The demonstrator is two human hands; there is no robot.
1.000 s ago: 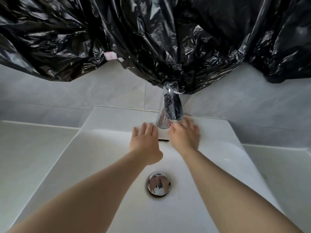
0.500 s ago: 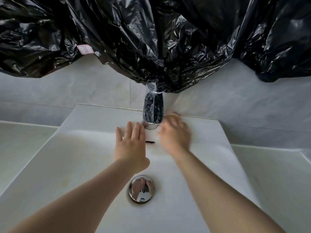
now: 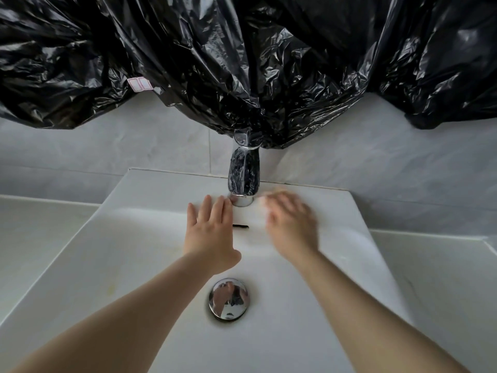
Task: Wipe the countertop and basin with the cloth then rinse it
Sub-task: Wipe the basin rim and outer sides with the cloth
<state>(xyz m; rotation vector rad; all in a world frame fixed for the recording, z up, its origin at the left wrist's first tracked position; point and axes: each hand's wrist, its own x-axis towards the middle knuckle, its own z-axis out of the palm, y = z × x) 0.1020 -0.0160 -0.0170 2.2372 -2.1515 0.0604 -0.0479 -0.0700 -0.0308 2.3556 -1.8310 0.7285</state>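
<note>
The white basin (image 3: 134, 265) fills the lower view, with a chrome faucet (image 3: 243, 173) on its back ledge. My left hand (image 3: 211, 232) lies flat with straight fingers on the ledge, just left of the faucet base. My right hand (image 3: 291, 224) is blurred by motion and rests on the ledge just right of the faucet, fingers spread over the surface. No cloth shows plainly; whether a white one lies under my right hand I cannot tell. The grey countertop (image 3: 40, 232) flanks the basin on both sides.
A chrome drain plug (image 3: 228, 298) sits in the basin floor, and a dark overflow slot (image 3: 240, 226) lies between my hands. Crumpled black plastic sheeting (image 3: 242, 63) hangs over the wall and touches the faucet top. Grey wall tiles (image 3: 134, 152) stand behind.
My right hand has slid to the right along the back ledge, away from the faucet base. My left hand stays flat beside the faucet. The view has shifted slightly.
</note>
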